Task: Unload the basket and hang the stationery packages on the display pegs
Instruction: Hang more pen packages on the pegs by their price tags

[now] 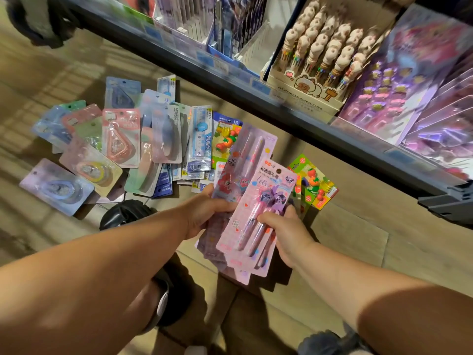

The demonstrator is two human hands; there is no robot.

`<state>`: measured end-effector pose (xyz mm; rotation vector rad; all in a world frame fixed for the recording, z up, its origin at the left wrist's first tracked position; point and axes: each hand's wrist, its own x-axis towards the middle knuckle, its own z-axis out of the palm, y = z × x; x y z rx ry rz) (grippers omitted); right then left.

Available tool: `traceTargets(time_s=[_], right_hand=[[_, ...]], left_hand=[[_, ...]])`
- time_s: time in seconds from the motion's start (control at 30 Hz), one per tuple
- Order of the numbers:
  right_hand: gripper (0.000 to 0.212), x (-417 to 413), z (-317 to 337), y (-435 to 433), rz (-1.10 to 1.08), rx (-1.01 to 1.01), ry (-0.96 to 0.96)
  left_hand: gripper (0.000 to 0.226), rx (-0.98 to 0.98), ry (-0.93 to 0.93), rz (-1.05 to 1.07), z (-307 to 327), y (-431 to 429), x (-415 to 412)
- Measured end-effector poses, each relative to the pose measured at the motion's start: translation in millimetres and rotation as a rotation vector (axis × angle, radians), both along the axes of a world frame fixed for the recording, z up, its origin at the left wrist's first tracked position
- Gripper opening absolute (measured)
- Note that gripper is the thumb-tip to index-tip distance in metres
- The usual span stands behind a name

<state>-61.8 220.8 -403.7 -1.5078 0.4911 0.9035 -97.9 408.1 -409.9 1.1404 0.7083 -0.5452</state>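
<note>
My left hand (204, 213) grips a stack of pink pen blister packs (238, 170) from the left side, above the floor. My right hand (284, 231) holds the front pack, a pink card with two purple-topped pens (258, 213), its thumb lying across the card's front. Many more stationery packages (122, 144) lie spread on the floor to the left: correction tape cards, ruler packs and fruit eraser cards (225, 139). Another green fruit eraser card (314, 183) lies just right of the held stack. No basket and no pegs show.
A dark shelf edge (256, 98) runs diagonally across the upper right. On it stand a box of bear-topped pens (327, 55) and purple blister packs (409, 93). A black round object (125, 213) lies on the floor by my left forearm. My knees and shoes are at the bottom.
</note>
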Motion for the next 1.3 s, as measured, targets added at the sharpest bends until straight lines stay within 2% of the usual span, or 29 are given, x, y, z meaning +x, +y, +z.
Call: traceTargets(time_s=[0.1, 0.2, 0.3, 0.4, 0.47, 0.63, 0.8, 0.97, 1.13, 1.23, 1.3], right_hand=[[0.037, 6, 7, -3, -0.004, 0.032, -0.028], [0.037, 13, 15, -7, -0.007, 0.050, -0.060], [0.037, 35, 25, -4, 0.010, 0.057, -0.108], [0.035, 67, 49, 7, 0.034, 0.069, -0.177], [0.034, 91, 75, 15, 0.062, 0.100, -0.237], [0.041, 146, 160, 29, 0.041, 0.171, -0.444], [0.047, 176, 252, 26, -0.010, 0.277, -0.633], [0.064, 177, 302, 16, -0.063, 0.349, -0.753], [0.039, 169, 312, -3, -0.188, 0.338, -0.808], [0.043, 167, 318, -17, -0.273, 0.321, -0.805], [0.033, 166, 322, -25, -0.300, 0.319, -0.791]], left_hand=[[0.039, -0.036, -0.020, 0.044, 6, -3, 3], [0.045, -0.057, -0.061, 0.057, 9, -10, 8], [0.047, -0.019, -0.109, 0.101, 22, -13, 20], [0.071, 0.028, -0.170, 0.120, 49, -8, 41], [0.076, 0.057, -0.240, 0.154, 74, -2, 60], [0.068, 0.066, -0.426, 0.186, 162, 12, 115], [0.047, 0.095, -0.559, 0.180, 256, 8, 156], [0.038, 0.062, -0.635, 0.219, 307, -10, 156], [0.067, 0.044, -0.685, 0.215, 324, -39, 159], [0.048, 0.014, -0.687, 0.237, 324, -54, 166], [0.035, -0.017, -0.703, 0.251, 322, -60, 168]])
